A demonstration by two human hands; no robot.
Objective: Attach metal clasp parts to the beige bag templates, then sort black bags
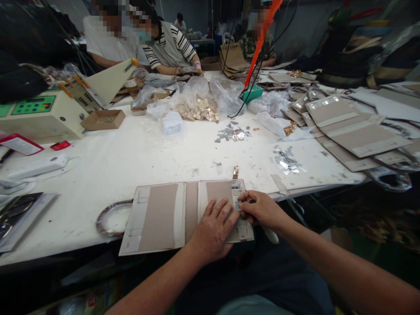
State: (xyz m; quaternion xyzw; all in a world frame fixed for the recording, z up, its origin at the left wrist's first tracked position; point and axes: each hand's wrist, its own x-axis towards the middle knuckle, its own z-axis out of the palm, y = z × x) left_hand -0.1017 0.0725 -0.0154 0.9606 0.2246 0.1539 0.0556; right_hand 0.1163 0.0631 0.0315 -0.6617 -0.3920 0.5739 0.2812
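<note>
While I watch remotely, left hand (213, 232) lies spread on tan panel (192, 210) | right hand (259, 209) bunched at small metal plate (238, 204), grip I can't tell | panel at table's (177, 162) near edge

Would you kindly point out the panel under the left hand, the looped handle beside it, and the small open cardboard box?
Panel (162, 214): head view, on its left brown area.
Looped handle (100, 218): head view, on the left side of its band.
Cardboard box (106, 125): head view, on its front wall.
</note>
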